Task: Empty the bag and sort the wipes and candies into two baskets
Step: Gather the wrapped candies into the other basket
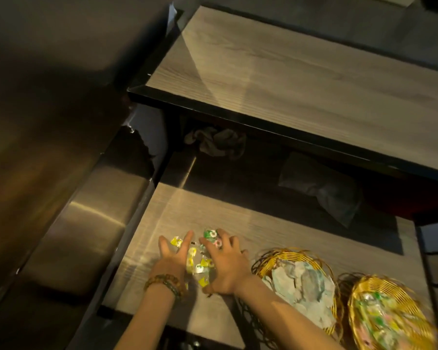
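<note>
Several wrapped candies (197, 263), yellow, green and pink, lie in a loose pile on the wooden table (177, 213). My left hand (173, 253) rests flat on the pile's left side with fingers spread. My right hand (225, 263) lies over the pile's right side, fingers curled on top of some candies. To the right stands a gold wire basket (276, 256) holding pale wipe packets (301, 286). A second gold wire basket (357, 294) at the lower right holds several candies (382, 322). A crumpled clear bag (321, 188) lies in the shadow behind.
A second wooden table (288, 72) with a black edge stands beyond a dark gap. A grey cloth (215, 142) lies in that gap. A padded bench seat (91, 218) runs along the left of my table.
</note>
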### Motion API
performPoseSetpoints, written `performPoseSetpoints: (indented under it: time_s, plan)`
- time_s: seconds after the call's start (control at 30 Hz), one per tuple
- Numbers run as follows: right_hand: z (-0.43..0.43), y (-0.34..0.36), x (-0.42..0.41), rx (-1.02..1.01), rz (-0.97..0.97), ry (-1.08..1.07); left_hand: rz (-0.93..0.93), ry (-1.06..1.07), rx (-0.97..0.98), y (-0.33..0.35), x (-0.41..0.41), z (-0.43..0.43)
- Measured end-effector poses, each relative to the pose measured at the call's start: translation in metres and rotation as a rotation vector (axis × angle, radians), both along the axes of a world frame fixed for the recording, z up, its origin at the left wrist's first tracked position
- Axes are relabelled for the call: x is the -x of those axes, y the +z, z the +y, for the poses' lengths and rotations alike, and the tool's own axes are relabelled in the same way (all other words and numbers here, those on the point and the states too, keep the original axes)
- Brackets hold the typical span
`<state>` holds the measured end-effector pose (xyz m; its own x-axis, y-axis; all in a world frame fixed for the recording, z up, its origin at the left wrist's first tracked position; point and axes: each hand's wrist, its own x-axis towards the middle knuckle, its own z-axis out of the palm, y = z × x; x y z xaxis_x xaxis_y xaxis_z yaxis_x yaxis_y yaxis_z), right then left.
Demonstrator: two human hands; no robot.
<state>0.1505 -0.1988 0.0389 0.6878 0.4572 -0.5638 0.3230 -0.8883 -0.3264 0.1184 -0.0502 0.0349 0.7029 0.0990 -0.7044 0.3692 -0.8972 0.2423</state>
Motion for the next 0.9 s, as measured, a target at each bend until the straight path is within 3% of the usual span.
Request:
performPoseSetpoints:
  time_s: [0.2, 0.5, 0.73, 0.9]
  plan:
    - [0.015, -0.014, 0.012, -0.213, -0.053, -0.211, -0.198, -0.052, 0.093, 0.0, -0.001, 0.003]
    - [0.021, -0.015, 0.015, -0.264, -0.086, -0.272, -0.305, 0.023, 0.177, -0.004, 0.01, -0.012]
    - [0.005, 0.02, 0.015, -0.408, -0.136, -0.339, -0.509, 0.075, 0.286, 0.019, 0.018, -0.018]
    - [-0.056, 0.061, 0.031, -0.502, -0.248, -0.553, -0.683, -0.109, 0.445, 0.052, 0.011, -0.069]
